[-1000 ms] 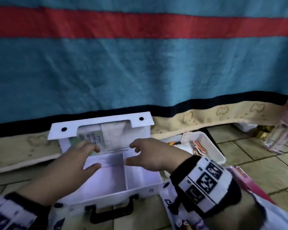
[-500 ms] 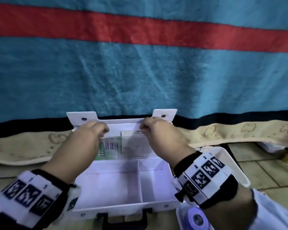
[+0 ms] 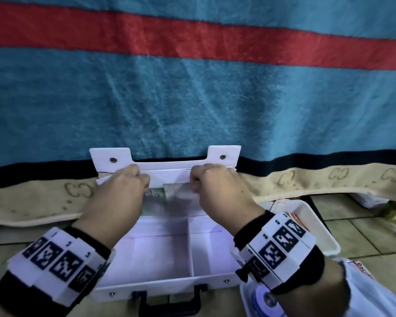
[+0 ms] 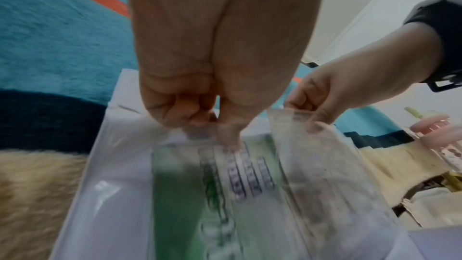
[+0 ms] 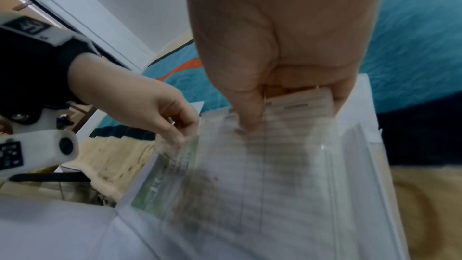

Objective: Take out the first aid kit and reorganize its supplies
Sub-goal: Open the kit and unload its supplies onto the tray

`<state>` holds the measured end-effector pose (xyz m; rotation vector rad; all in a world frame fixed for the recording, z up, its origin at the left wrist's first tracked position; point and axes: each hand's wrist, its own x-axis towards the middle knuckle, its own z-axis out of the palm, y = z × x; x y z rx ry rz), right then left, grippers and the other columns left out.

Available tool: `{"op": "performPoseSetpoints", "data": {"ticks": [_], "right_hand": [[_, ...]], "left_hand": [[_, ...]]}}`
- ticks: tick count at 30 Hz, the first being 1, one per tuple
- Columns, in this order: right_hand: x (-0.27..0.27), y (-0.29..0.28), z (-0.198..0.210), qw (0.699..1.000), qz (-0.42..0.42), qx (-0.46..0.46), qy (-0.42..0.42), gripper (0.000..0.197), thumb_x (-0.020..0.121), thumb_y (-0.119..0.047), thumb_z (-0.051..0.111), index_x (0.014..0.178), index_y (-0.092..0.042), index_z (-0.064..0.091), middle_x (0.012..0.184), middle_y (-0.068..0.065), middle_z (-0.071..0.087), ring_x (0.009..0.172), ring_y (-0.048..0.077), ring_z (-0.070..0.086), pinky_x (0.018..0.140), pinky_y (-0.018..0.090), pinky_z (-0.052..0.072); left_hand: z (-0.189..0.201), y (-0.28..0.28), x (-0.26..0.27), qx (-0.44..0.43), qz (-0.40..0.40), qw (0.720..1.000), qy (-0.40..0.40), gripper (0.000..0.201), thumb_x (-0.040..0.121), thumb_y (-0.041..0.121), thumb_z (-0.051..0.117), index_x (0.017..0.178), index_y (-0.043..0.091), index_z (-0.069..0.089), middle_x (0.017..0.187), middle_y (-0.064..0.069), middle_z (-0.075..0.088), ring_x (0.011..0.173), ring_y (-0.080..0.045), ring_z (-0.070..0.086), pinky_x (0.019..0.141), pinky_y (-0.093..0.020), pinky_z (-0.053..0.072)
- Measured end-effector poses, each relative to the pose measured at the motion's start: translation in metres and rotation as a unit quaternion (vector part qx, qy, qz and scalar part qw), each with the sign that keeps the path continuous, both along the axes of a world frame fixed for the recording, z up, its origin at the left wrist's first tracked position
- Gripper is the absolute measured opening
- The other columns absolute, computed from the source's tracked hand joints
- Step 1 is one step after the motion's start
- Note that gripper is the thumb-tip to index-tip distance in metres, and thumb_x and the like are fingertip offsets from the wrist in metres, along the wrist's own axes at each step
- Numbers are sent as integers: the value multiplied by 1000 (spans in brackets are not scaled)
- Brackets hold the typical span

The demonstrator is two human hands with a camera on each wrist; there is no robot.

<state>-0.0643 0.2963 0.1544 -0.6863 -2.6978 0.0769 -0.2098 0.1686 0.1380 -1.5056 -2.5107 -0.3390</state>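
So we've got the kit point(image 3: 160, 255) open on the floor, lid point(image 3: 167, 167) standing up against the blanket point(image 3: 192, 110), both bottom compartments bare as far as we can see. Everything interesting is in the lid pocket: a clear sleeve point(image 4: 312, 195) over a green card point(image 4: 180, 195) and a printed leaflet point(image 5: 300, 104).

Our left hand point(image 3: 119, 197) has its fingers curled down at the sleeve's top edge over the green card, thumb and fingertips pinched together. Looks like it's got the plastic edge, but the wrist view is blurry so we wouldn't swear to it. Our right hand point(image 3: 220, 193) is clearer: thumb in front, fingers behind, pinching the leaflet's top edge where it sticks out of the sleeve.

The bit that matters next: the leaflet stands on end in the pocket, long axis running up toward the lid's rim, and its free edge is already in the right fingers. So we'd guess a straight pull up along that axis, left hand holding the sleeve back. Pull sideways and it'll probably snag on the plastic.

A white tray point(image 3: 316, 227) with other supplies sits just right of the kit.
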Motion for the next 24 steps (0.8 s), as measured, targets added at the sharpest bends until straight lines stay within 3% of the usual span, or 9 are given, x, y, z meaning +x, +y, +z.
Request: {"op": "performPoseSetpoints", "data": {"ticks": [4, 9, 13, 15, 16, 17, 19, 21, 24], "right_hand": [[19, -1, 25, 994, -17, 11, 108, 10, 90, -18, 53, 85, -25, 47, 71, -6, 45, 86, 28, 57, 69, 32, 29], [78, -6, 60, 969, -8, -48, 243, 6, 90, -19, 56, 91, -23, 53, 77, -1, 60, 75, 23, 54, 69, 36, 40], [151, -12, 65, 961, -40, -56, 267, 15, 89, -23, 49, 94, -37, 46, 77, -8, 56, 72, 5, 51, 64, 12, 37], [194, -10, 57, 948, -92, -50, 299, 7, 89, -32, 51, 93, -37, 47, 83, -12, 59, 74, 4, 57, 70, 15, 45], [216, -10, 50, 935, -126, -66, 326, 11, 89, -44, 52, 95, -35, 50, 87, -11, 62, 76, 7, 61, 74, 31, 51], [240, -9, 40, 916, -169, -86, 354, 27, 84, -60, 51, 97, -36, 53, 91, -7, 65, 77, 15, 65, 72, 45, 54], [288, -11, 12, 872, -280, -89, 392, 45, 70, -78, 49, 96, -42, 55, 91, -2, 67, 69, 25, 67, 60, 49, 55], [329, -15, -18, 827, -411, -87, 374, 31, 72, -71, 47, 92, -49, 53, 86, -2, 67, 66, 29, 66, 50, 43, 52], [369, -22, -57, 782, -519, -114, 327, 12, 83, -41, 50, 88, -52, 49, 80, -9, 60, 74, 35, 63, 52, 44, 52]], "left_hand": [[23, -9, 19, 116, 11, 991, 65, 9, 83, 16, 52, 80, 14, 61, 85, -6, 52, 78, -30, 50, 65, -40, 44], [55, -8, 64, 214, -47, 975, 27, 14, 91, 28, 44, 89, 19, 54, 74, -1, 59, 71, -31, 57, 62, -38, 41], [63, -2, 111, 231, -101, 967, -27, 13, 94, 33, 42, 94, 22, 49, 58, 0, 57, 53, -31, 55, 46, -34, 41], [57, 7, 134, 228, -139, 961, -75, 10, 93, 33, 41, 94, 25, 46, 59, 1, 58, 51, -27, 55, 41, -31, 34], [51, 13, 144, 224, -158, 957, -98, 8, 94, 34, 40, 95, 28, 44, 60, 3, 59, 51, -21, 54, 41, -24, 33], [44, 20, 154, 215, -178, 952, -128, 6, 96, 35, 37, 96, 31, 42, 63, 6, 60, 51, -11, 53, 44, -18, 33], [28, 31, 174, 174, -209, 943, -191, 6, 98, 34, 36, 99, 39, 39, 72, 12, 62, 56, -4, 54, 50, -19, 42], [14, 40, 194, 130, -226, 938, -229, 14, 95, 28, 42, 102, 40, 38, 83, 7, 67, 60, -7, 58, 53, -21, 45], [2, 48, 217, 92, -232, 933, -260, 22, 95, 23, 45, 110, 38, 39, 97, 3, 70, 74, -18, 66, 63, -40, 51]]}}
